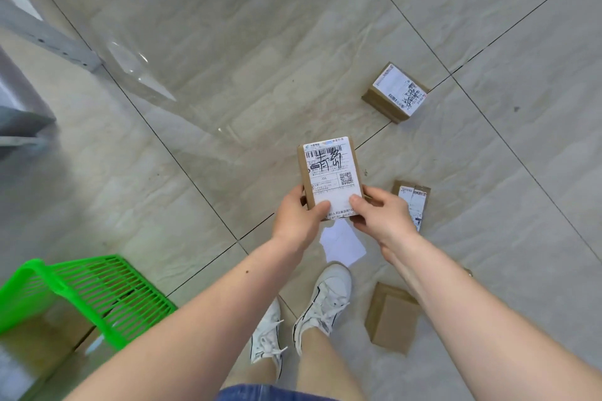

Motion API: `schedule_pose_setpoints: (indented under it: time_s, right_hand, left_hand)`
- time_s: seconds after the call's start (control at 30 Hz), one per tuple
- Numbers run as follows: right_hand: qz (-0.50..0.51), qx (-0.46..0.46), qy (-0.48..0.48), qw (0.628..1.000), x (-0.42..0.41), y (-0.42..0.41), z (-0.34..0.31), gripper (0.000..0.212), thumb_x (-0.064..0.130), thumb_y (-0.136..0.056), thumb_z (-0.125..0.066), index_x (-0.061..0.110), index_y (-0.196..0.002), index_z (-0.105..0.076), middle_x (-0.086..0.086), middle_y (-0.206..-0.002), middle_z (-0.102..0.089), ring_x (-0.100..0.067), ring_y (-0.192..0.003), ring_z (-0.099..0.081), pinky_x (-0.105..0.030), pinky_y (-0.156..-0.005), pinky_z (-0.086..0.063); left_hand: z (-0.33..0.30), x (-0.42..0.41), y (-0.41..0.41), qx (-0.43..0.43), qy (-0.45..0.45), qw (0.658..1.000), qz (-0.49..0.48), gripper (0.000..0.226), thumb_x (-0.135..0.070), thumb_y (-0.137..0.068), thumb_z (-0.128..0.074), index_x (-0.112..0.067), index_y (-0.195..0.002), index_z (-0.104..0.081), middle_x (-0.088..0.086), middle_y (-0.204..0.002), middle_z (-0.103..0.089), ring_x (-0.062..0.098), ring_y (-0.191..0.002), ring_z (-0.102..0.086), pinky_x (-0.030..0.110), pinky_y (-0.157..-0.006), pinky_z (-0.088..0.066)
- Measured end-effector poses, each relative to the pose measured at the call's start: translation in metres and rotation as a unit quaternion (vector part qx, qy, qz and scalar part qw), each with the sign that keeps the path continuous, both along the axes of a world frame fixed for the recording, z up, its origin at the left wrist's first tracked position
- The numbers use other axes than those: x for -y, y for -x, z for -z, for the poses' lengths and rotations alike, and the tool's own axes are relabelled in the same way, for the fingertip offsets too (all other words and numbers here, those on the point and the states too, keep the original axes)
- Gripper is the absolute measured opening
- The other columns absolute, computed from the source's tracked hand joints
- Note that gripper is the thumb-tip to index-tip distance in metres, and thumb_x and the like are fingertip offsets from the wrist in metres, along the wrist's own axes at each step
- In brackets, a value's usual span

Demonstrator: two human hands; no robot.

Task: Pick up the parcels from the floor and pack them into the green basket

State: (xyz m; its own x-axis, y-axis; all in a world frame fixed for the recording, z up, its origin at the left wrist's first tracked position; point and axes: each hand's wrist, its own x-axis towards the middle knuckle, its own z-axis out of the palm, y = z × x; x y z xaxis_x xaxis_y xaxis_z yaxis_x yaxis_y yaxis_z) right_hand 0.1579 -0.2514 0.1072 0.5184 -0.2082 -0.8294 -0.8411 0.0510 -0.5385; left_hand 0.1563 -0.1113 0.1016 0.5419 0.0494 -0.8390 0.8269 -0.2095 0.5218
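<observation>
Holding one parcel [329, 174] up in front of me with both hands, I have the left hand [298, 216] closed on its lower left corner and the right hand [381, 216] closed on its lower right corner, thumbs pressed on the label face and fingers underneath. I judge this two-handed pinch at the near end keeps the flat box level and label-up, so I can read it and carry it without it tipping. The parcel is a small brown cardboard box, nearly covered by a white shipping label with a barcode, a square code and black handwritten marks scrawled across it. It is clear of the floor [228, 42], above a tile joint. The green basket [97, 290] stands at my lower left, a slatted plastic crate well apart from the hands, so the box must swing left and down to reach it. Three more parcels lie on the floor: a labelled one [395, 93] farther off to the right, another [412, 202] just beside my right hand, and a plain brown one [392, 317] near my right forearm. A white slip of paper [342, 246] lies below the held box, just ahead of my shoes [322, 296].
</observation>
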Motion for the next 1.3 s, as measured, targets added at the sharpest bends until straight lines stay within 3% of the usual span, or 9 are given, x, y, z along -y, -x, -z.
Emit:
schedule_pose_setpoints:
  time_s: [0.13, 0.33, 0.57, 0.77, 0.87, 0.93, 1.07, 1.2, 1.3]
  right_hand:
    - [-0.015, 0.011, 0.005, 1.0, -0.023, -0.001, -0.065, 0.017, 0.01, -0.091, -0.064, 0.022, -0.101, -0.07, 0.006, -0.084, -0.073, -0.016, -0.08, -0.065, -0.038, -0.083, -0.056]
    - [-0.01, 0.043, -0.01, 0.999, -0.059, 0.007, -0.148, 0.021, 0.01, -0.091, -0.064, 0.027, -0.08, -0.068, 0.003, -0.083, -0.072, -0.019, -0.085, -0.065, -0.039, -0.087, -0.056]
    - [-0.039, 0.068, -0.013, 0.997, -0.099, 0.019, -0.201, 0.017, 0.01, -0.089, -0.067, 0.025, -0.081, -0.069, 0.004, -0.078, -0.071, -0.019, -0.078, -0.063, -0.039, -0.085, -0.056]
    - [-0.111, 0.068, -0.02, 0.991, -0.14, 0.058, -0.209, 0.009, 0.01, -0.087, -0.069, 0.013, -0.093, -0.074, -0.002, -0.079, -0.071, -0.017, -0.072, -0.06, -0.035, -0.078, -0.056]
    - [-0.15, 0.063, -0.035, 0.986, -0.168, 0.082, -0.212, 0.01, 0.01, -0.087, -0.068, 0.013, -0.094, -0.076, -0.004, -0.082, -0.071, -0.015, -0.072, -0.058, -0.03, -0.071, -0.055]
    - [-0.175, 0.061, -0.037, 0.982, -0.19, 0.098, -0.211, 0.01, 0.012, -0.087, -0.069, 0.018, -0.091, -0.075, -0.004, -0.085, -0.073, -0.015, -0.073, -0.06, -0.031, -0.074, -0.056]
    - [-0.218, 0.063, -0.055, 0.972, -0.242, 0.127, -0.212, 0.012, 0.01, -0.088, -0.067, 0.019, -0.09, -0.074, -0.002, -0.082, -0.073, -0.017, -0.074, -0.06, -0.032, -0.075, -0.055]
    - [-0.257, 0.06, -0.041, 0.964, -0.298, 0.157, -0.213, 0.015, 0.011, -0.087, -0.069, 0.023, -0.079, -0.073, -0.006, -0.083, -0.072, -0.019, -0.076, -0.059, -0.041, -0.084, -0.057]
    - [-0.269, 0.051, -0.039, 0.961, -0.342, 0.182, -0.208, 0.01, 0.012, -0.087, -0.069, 0.02, -0.086, -0.073, -0.007, -0.085, -0.072, -0.02, -0.077, -0.06, -0.043, -0.086, -0.057]
  left_hand:
    - [-0.066, -0.028, -0.001, 0.018, -0.017, 1.0, 0.0, 0.04, -0.023, -0.077, -0.068, -0.019, -0.116, -0.066, -0.005, -0.11, -0.074, 0.016, -0.099, -0.07, 0.039, -0.094, -0.054]
    - [-0.139, -0.068, 0.007, 0.047, -0.039, 0.998, -0.004, 0.057, -0.045, -0.055, -0.066, -0.024, -0.108, -0.069, -0.01, -0.106, -0.074, 0.014, -0.1, -0.07, 0.042, -0.094, -0.054]
    - [-0.182, -0.109, 0.034, 0.069, -0.047, 0.995, -0.059, 0.068, -0.053, -0.052, -0.068, -0.021, -0.112, -0.068, -0.006, -0.109, -0.073, 0.016, -0.102, -0.069, 0.043, -0.095, -0.053]
    - [-0.202, -0.146, 0.096, 0.066, -0.07, 0.987, -0.127, 0.062, -0.052, -0.056, -0.067, -0.024, -0.111, -0.068, -0.007, -0.108, -0.073, 0.015, -0.103, -0.068, 0.043, -0.093, -0.054]
    - [-0.21, -0.172, 0.132, 0.064, -0.073, 0.982, -0.162, 0.054, -0.046, -0.064, -0.07, -0.022, -0.112, -0.068, -0.005, -0.107, -0.074, 0.017, -0.104, -0.068, 0.034, -0.087, -0.052]
    - [-0.211, -0.192, 0.153, 0.062, -0.08, 0.978, -0.184, 0.049, -0.042, -0.067, -0.072, -0.021, -0.111, -0.069, -0.005, -0.107, -0.074, 0.015, -0.102, -0.068, 0.035, -0.09, -0.053]
    - [-0.206, -0.241, 0.196, 0.07, -0.086, 0.966, -0.235, 0.066, -0.052, -0.052, -0.069, -0.018, -0.109, -0.07, -0.004, -0.105, -0.075, 0.016, -0.1, -0.07, 0.043, -0.096, -0.053]
    - [-0.209, -0.29, 0.234, 0.06, -0.082, 0.958, -0.267, 0.04, -0.025, -0.077, -0.076, -0.01, -0.113, -0.068, 0.004, -0.109, -0.073, 0.021, -0.103, -0.069, 0.042, -0.098, -0.052]
    - [-0.207, -0.331, 0.264, 0.057, -0.092, 0.956, -0.274, 0.034, -0.026, -0.081, -0.074, -0.011, -0.11, -0.067, 0.003, -0.108, -0.073, 0.021, -0.102, -0.068, 0.042, -0.096, -0.052]
